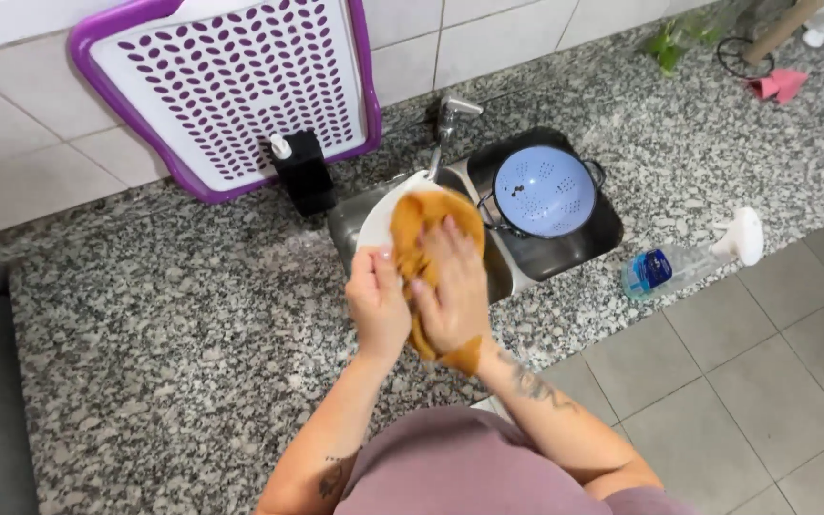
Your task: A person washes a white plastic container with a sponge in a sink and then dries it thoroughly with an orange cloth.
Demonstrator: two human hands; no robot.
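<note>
Fingers of the right hand (450,291) lie spread and flat on an orange cloth (428,250), pressing it against a white plate (381,217). Fingers of the left hand (377,300) curl round the plate's near edge, thumb on top, gripping it tilted above the sink (350,221). Most of the plate is hidden by the cloth; only a white crescent shows on the left, so how much of it has been wiped cannot be told. One end of the cloth hangs below the right wrist. No water is seen running from the tap (450,119). Just right of the hands, a pale blue colander (544,191) sits in a dark basin (603,234). Behind the sink stands a black soap pump (302,172), and a purple-rimmed white draining tray (231,86) leans against the tiled wall. Further right, a clear spray bottle (689,259) lies on its side on the speckled granite counter (164,334). By the look of it the wiping is under way, with the plate not yet set down
</note>
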